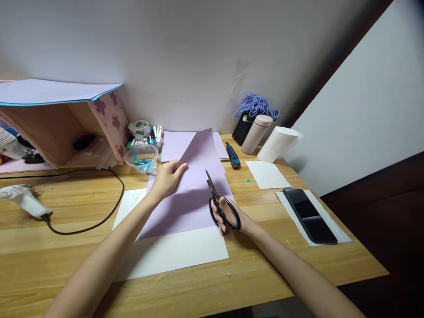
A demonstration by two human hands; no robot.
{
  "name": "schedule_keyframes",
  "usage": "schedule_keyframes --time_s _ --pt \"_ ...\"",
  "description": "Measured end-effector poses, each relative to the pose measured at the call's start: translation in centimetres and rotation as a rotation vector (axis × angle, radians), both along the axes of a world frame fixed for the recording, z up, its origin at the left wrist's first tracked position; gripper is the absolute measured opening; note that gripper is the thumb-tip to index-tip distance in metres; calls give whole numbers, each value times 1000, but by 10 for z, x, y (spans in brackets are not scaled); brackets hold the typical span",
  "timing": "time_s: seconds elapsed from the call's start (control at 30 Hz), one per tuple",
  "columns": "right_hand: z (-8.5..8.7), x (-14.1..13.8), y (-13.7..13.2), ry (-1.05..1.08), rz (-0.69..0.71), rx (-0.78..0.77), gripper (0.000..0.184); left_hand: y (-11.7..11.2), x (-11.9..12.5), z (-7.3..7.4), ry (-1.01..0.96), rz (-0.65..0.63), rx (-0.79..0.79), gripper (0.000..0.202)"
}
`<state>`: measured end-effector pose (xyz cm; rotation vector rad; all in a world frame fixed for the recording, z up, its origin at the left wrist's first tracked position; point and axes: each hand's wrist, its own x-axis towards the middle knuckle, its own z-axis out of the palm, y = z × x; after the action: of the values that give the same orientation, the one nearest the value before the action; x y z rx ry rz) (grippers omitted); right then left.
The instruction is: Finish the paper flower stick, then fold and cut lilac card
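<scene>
My left hand [167, 179] grips the left side of a lilac paper sheet [195, 176], fingers closed on its edge, lifting the sheet so its far corner points up. My right hand [228, 216] has its fingers through the black handles of a pair of scissors [220, 203]. The blades point away from me and lie against the lilac sheet near its right side. Under the lilac sheet lies a white sheet [179, 251] flat on the wooden desk [66, 247].
A glue gun [23, 198] with a black cord lies at the left. A clear cup [141, 158], markers and tape stand at the back. A utility knife [232, 155], a pink flask [256, 134], a paper roll [276, 143] and a phone [309, 215] sit to the right.
</scene>
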<state>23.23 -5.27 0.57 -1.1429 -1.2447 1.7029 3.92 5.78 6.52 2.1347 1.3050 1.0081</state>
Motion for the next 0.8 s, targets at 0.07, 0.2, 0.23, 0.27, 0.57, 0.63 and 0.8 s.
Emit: schedule_keyframes --time_s 0.07,0.2,0.23,0.27,0.57,0.63,0.8 --pt "0 -1 0 12 6 1 69 -1 1 0 -9 -22 -15 38" --pt "3 -1 0 -4 -29 2 69 -4 3 1 -18 -65 -54 35" --pt "4 -1 0 -9 -42 -1 69 -4 4 1 -18 -70 -63 34" --pt "5 -2 0 -14 -52 -4 69 -4 4 1 -18 -71 -71 34" --pt "3 -3 -1 -58 -75 4 64 -3 4 0 -31 -55 -102 35" --pt "3 -4 0 -67 -80 -4 64 -3 4 0 -29 -53 -114 34" --pt "-6 -3 0 -35 -73 -11 64 -2 4 -1 -26 -50 -143 35"
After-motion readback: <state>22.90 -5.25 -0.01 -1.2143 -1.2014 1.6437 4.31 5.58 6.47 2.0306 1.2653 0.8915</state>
